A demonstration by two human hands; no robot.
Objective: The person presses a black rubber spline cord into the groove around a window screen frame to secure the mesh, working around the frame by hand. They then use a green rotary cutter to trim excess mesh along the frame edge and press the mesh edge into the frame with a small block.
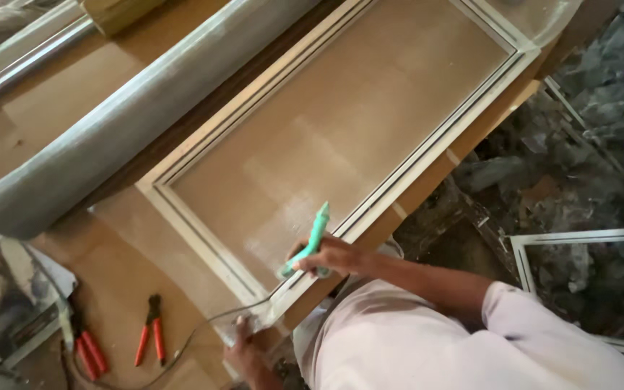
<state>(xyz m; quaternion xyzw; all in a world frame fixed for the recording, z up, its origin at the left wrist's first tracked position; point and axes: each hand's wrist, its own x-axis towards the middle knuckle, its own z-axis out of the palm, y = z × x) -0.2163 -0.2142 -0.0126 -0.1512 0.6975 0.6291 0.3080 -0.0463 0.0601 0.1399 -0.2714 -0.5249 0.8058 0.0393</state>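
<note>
Right hand [334, 254] gripping teal roller tool [310, 242], left hand [243, 339] pinching grey cord [204, 328] at white frame [182, 209].

I see a brown wooden desk [52, 108] stretching up and left of the fingers; to their right, a dim floor [586, 130] of dark rubble holds a pale frame [579, 237].

Warm, dim indoor light, soft glare on the mesh screen [312, 144], overall slight blur.

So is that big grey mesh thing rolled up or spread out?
Rolled up: the grey mesh roll lies as one long tube on the brown table, beside the white frame.
</note>
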